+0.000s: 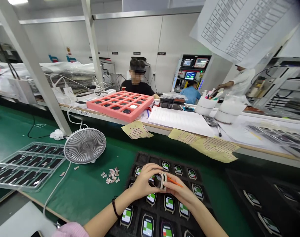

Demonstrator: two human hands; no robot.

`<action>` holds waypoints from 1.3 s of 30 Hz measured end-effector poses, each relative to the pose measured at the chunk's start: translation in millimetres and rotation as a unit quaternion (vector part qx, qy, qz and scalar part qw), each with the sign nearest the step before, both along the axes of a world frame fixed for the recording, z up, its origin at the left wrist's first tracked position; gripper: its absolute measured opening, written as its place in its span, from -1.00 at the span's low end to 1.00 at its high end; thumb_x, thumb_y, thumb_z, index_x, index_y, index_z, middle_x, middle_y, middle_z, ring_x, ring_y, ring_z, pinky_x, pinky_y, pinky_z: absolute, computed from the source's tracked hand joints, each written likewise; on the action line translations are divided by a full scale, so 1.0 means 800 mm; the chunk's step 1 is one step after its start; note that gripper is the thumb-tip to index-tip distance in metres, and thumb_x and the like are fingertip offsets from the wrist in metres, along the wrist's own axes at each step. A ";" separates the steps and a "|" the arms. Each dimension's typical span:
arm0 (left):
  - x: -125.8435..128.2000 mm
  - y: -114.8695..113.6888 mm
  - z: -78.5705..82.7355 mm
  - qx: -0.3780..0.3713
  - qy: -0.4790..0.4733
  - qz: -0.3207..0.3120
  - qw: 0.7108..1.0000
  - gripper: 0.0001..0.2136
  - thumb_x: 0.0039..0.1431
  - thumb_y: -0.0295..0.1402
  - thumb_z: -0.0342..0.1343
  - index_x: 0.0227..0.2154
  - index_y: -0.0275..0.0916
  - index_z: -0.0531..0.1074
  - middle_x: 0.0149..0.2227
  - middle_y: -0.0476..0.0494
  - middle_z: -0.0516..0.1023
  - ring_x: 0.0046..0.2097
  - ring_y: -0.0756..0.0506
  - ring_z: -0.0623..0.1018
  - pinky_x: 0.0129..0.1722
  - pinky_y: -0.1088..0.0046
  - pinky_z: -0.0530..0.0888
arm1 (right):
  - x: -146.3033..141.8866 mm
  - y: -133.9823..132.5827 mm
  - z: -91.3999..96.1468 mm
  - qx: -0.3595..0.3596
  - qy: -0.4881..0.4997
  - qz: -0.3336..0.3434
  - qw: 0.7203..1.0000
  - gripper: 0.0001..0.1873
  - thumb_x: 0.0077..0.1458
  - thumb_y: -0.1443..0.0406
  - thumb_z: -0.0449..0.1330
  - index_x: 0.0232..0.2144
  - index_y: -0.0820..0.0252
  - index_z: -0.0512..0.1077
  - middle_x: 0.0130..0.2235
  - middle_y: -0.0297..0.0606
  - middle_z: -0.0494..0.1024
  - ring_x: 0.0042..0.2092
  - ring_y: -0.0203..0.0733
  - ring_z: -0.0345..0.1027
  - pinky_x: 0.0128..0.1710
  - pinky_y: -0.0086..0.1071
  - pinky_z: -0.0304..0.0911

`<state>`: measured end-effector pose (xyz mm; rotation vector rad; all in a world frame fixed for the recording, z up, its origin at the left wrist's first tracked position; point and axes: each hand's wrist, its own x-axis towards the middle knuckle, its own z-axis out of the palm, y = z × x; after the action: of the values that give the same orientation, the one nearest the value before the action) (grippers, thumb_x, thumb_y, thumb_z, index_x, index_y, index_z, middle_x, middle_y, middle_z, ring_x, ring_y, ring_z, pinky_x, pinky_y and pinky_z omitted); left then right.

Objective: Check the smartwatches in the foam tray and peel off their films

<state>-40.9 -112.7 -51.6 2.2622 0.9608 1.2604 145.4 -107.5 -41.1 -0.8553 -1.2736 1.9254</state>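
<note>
Above a black foam tray [140, 159], my left hand [145, 181] is closed on a smartwatch [158, 180] without a strap, turned on its side. My right hand [181, 192] meets the watch from the other side, its fingertips against the case edge. A thin orange stick-like tool [174, 182] lies in the fingers of my right hand; its tip is hidden near the watch. Under and around both hands, several watches such as this lit watch [169, 203] sit face up in the tray's pockets, with green and white blocks on their screens.
A round fan [85, 145] and a pile of small pale pieces [112, 175] stand left of the tray. Farther left is a clear plastic tray [29, 164] with dark parts. Another dark tray [238, 184] holds watches at right. A shelf with a pink foam tray [130, 117] runs ahead; a person [137, 86] sits behind.
</note>
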 end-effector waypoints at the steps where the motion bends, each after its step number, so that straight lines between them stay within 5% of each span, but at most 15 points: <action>1: 0.001 -0.001 0.001 0.000 -0.018 -0.006 1.000 -0.58 -0.05 -0.27 0.31 -0.08 -0.16 0.42 -0.05 -0.26 0.50 0.02 -0.25 0.43 0.03 0.15 0.35 | 0.001 -0.001 0.000 -0.005 0.011 0.016 1.000 -0.58 -0.08 0.15 0.36 -0.12 0.07 0.49 -0.21 -0.22 0.55 -0.19 -0.07 0.46 -0.16 -0.19 0.37; 26: 0.006 0.003 -0.001 0.006 -0.006 -0.054 0.999 -0.59 -0.04 -0.38 0.30 -0.07 -0.19 0.44 -0.10 -0.24 0.56 -0.03 -0.24 0.49 -0.03 0.14 0.39 | -0.006 -0.006 0.002 0.012 -0.015 -0.073 0.997 -0.54 -0.34 0.28 0.47 -0.27 0.12 0.52 -0.31 -0.29 0.60 -0.22 -0.06 0.51 -0.17 -0.23 0.37; 30: 0.003 0.007 -0.006 0.003 -0.019 -0.045 0.999 -0.56 -0.04 -0.36 0.31 -0.04 -0.20 0.42 -0.04 -0.26 0.53 0.06 -0.25 0.44 0.04 0.11 0.38 | -0.004 0.002 0.001 0.045 -0.005 -0.085 0.995 -0.56 -0.18 0.15 0.41 -0.19 0.12 0.51 -0.25 -0.23 0.62 -0.16 -0.06 0.50 -0.16 -0.24 0.38; 34: -0.002 0.010 -0.009 -0.051 -0.027 -0.001 0.998 -0.53 -0.04 -0.32 0.32 -0.02 -0.21 0.40 0.05 -0.28 0.47 0.09 -0.24 0.44 0.08 0.13 0.38 | 0.002 0.011 0.006 0.133 0.034 -0.201 0.970 -0.55 0.12 -0.04 0.11 -0.13 0.11 0.50 -0.28 -0.20 0.64 -0.27 -0.12 0.53 -0.22 -0.24 0.41; 39: -0.004 0.010 -0.011 -0.125 -0.008 0.050 0.991 -0.52 -0.03 -0.35 0.30 0.00 -0.19 0.38 -0.02 -0.19 0.54 -0.01 -0.20 0.53 0.00 0.28 0.46 | 0.006 -0.002 0.011 0.257 0.037 -0.261 0.930 -0.49 0.21 -0.01 -0.01 -0.43 0.18 0.58 -0.54 -0.21 0.59 -0.50 -0.17 0.48 -0.42 -0.28 0.42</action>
<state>-44.0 -105.1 -60.6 2.0304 1.1676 1.1264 150.5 -109.2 -32.4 -0.7368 -1.2613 1.1231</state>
